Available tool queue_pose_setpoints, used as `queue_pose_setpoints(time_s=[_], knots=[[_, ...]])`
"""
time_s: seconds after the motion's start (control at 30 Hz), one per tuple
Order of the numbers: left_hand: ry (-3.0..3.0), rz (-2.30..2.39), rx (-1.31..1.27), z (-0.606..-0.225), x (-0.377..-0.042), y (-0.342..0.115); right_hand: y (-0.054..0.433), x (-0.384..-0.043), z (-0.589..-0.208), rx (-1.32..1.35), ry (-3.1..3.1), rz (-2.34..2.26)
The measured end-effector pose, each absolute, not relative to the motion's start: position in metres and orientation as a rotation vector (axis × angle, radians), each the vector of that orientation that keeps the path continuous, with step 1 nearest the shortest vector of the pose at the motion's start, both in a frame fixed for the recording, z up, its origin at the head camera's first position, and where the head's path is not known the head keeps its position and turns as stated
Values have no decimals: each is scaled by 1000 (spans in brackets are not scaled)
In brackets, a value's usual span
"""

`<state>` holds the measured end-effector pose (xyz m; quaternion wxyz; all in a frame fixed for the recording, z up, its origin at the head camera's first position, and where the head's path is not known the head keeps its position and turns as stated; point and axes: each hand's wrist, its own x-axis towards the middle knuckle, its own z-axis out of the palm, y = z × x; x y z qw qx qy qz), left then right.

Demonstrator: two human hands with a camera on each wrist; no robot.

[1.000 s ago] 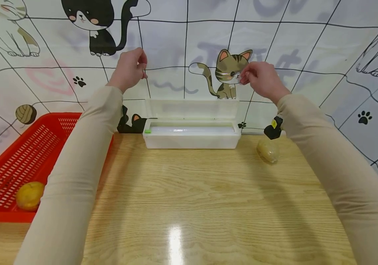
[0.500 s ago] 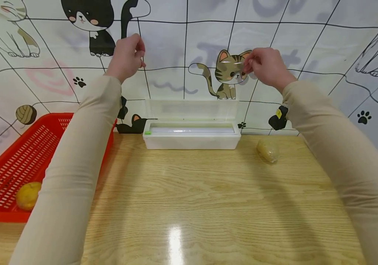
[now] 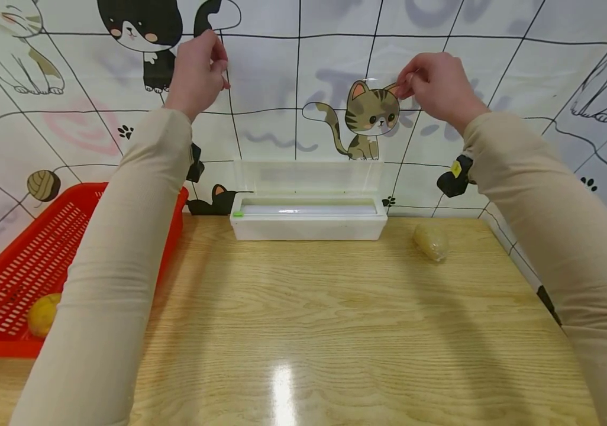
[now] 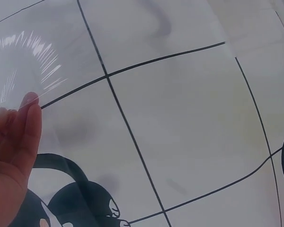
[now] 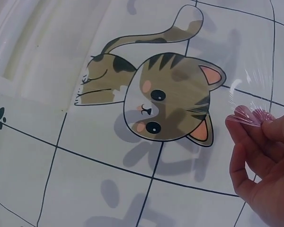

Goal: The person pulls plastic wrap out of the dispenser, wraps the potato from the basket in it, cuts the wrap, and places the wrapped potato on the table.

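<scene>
Clear cling film [image 5: 250, 97] shows as glossy creases radiating from the fingertips in the right wrist view, and again as film [image 4: 26, 52] in the left wrist view. My left hand [image 3: 199, 74] pinches one corner between thumb and fingers, high in front of the wall. Level with it on the right, my right hand [image 3: 439, 86] pinches the other corner. The film between the hands is nearly invisible in the head view. Below them stands a white cling film dispenser box [image 3: 307, 228], its lid [image 3: 307, 176] raised, with a roll [image 3: 309, 209] inside and a green slider [image 3: 237, 214] at its left end.
A red perforated basket [image 3: 32, 266] stands at the left with a yellow round fruit [image 3: 42, 316] in it, partly behind the left sleeve. A film-wrapped pale yellow lump [image 3: 431, 241] lies on the wooden table [image 3: 303, 307] right of the box. A cat-printed wall covering [image 3: 266, 65] rises behind.
Both hands have moved upward, away from the box, keeping their pinch on the film; the right hand has also drifted slightly right. The box, wrapped lump and basket have stayed put.
</scene>
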<state>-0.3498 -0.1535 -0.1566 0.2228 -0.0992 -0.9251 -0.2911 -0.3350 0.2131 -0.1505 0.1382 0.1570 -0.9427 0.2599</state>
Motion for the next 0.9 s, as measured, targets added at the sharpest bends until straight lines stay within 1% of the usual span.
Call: queue_pose_setpoints(time_s=[0.27, 0.5, 0.7, 0.9], knots=[[-2517, -802, -279, -146, -345, -154, 215, -331, -138, 424, -2724, 748], [-2501, -838, -312, -140, -342, -155, 218, -328, -134, 441, -2708, 785], [-2488, -989, -402, -142, -335, -167, 225, -321, -140, 523, -2660, 846], [-2462, -1167, -517, -141, -315, -178, 235, -303, -148, 637, -2589, 902]])
